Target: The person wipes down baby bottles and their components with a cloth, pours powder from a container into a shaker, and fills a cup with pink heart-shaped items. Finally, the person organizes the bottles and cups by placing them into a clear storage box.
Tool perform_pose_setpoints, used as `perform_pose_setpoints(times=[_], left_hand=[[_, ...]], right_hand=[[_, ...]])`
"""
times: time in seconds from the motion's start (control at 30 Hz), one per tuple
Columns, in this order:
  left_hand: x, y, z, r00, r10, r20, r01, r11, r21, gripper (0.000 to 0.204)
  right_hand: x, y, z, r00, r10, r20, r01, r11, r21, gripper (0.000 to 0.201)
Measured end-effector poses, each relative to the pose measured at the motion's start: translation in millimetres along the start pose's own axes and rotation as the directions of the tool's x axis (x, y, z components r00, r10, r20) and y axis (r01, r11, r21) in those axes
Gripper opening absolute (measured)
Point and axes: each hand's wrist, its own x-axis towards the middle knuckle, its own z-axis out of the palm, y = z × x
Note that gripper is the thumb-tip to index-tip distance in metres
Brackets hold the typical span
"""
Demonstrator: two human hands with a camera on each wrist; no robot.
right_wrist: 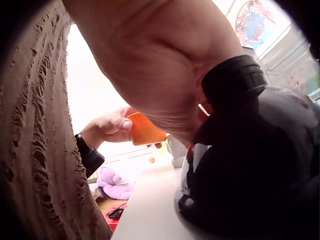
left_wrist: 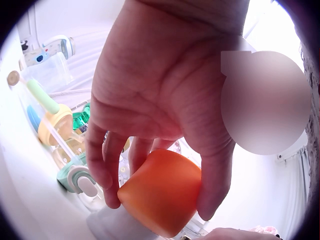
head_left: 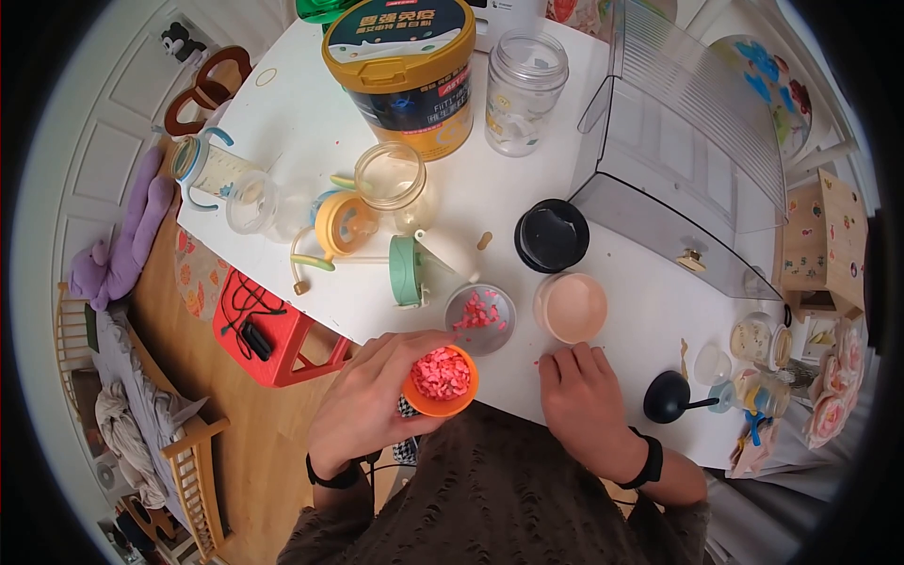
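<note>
My left hand (head_left: 377, 400) grips an orange cup (head_left: 452, 405) from its side, over the table's front edge. Pink crumbly bits (head_left: 441, 374) fill the cup; its smooth outside shows in the left wrist view. Just beyond it stands a small grey bowl (head_left: 509, 331) with scattered pink bits inside. My right hand (head_left: 586, 400) is at the table's front edge, fingers bent downward, right below a peach-coloured cup (head_left: 572, 309). A tiny pink crumb lies beside these fingers, whose tips are hidden; I cannot tell whether they pinch anything.
Behind the cups are a black round container (head_left: 553, 235), a green lid with straw (head_left: 406, 271), a yellow lid (head_left: 345, 226), clear jars (head_left: 527, 94) and a large gold tub (head_left: 405, 80). A clear-walled box (head_left: 678, 160) stands right, a black ladle (head_left: 667, 395) near the right edge.
</note>
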Motion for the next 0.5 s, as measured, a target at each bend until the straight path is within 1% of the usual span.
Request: perform_pose_setpoints(times=[0.03, 0.17, 0.27, 0.33, 0.37, 0.43, 0.47, 0.5], left_hand=[[-0.1, -0.5, 0.0, 1.0, 0.001, -0.004, -0.001, 1.0, -0.009, 0.078], [-0.8, -3.3, 1.3, 1.0, -0.007, -0.006, 0.007, 1.0, -0.022, 0.078], [-1.3, -3.2, 2.5, 1.0, -0.013, -0.004, 0.013, 1.0, -0.018, 0.078], [-1.5, -2.8, 1.9, 1.0, -0.02, 0.003, 0.02, 1.0, -0.017, 0.078], [-1.8, -2.6, 1.3, 1.0, -0.028, 0.01, 0.028, 0.999, -0.017, 0.078], [-2.1, -2.6, 1.8, 1.0, -0.027, 0.008, 0.028, 0.999, -0.022, 0.078], [-2.2, -2.8, 1.8, 1.0, -0.027, 0.008, 0.027, 0.999, -0.028, 0.078], [-2.8, -3.2, 1.2, 1.0, -0.024, 0.005, 0.024, 0.999, -0.028, 0.078]], right_hand=[[0.7, 0.0, 2.1, 0.999, -0.03, -0.035, 0.03, 0.999, -0.012, 0.014], [4.1, -5.6, 3.5, 0.995, -0.054, -0.089, 0.052, 0.998, -0.026, 0.015], [5.2, -6.5, 2.8, 0.996, -0.066, -0.061, 0.065, 0.998, -0.006, 0.015], [7.3, -6.7, 1.0, 0.998, -0.063, -0.002, 0.063, 0.998, -0.005, 0.016], [8.7, -6.5, 0.7, 0.998, -0.063, -0.004, 0.063, 0.998, -0.006, 0.016], [10.5, -6.1, 0.4, 0.994, -0.108, 0.025, 0.109, 0.993, -0.038, 0.015], [9.9, -6.6, -1.4, 0.994, -0.108, 0.024, 0.108, 0.993, -0.039, 0.015], [8.8, -7.6, -5.6, 0.992, -0.108, 0.059, 0.109, 0.994, -0.01, 0.015]])
